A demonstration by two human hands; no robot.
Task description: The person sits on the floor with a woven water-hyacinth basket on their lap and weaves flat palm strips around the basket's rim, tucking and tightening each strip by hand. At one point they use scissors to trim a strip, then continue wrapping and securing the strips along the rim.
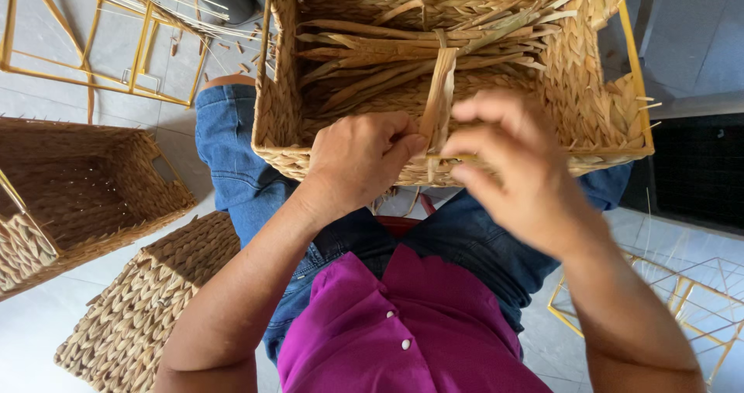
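A half-woven straw basket (pixel 589 91) on a yellow metal frame rests on my lap, with loose strands lying inside it. A flat straw strand (pixel 440 91) rises from the near rim and runs over the opening. My left hand (pixel 358 156) pinches this strand at the rim between thumb and fingers. My right hand (pixel 508 160), slightly blurred, grips the same strand just to the right, over the rim's yellow wire.
A finished woven basket (pixel 77 191) stands on the floor at left, and another (pixel 147 300) lies overturned beside my leg. Bare yellow wire frames sit at the top left (pixel 101 44) and lower right (pixel 697 300). Loose straw lies on the grey tiles.
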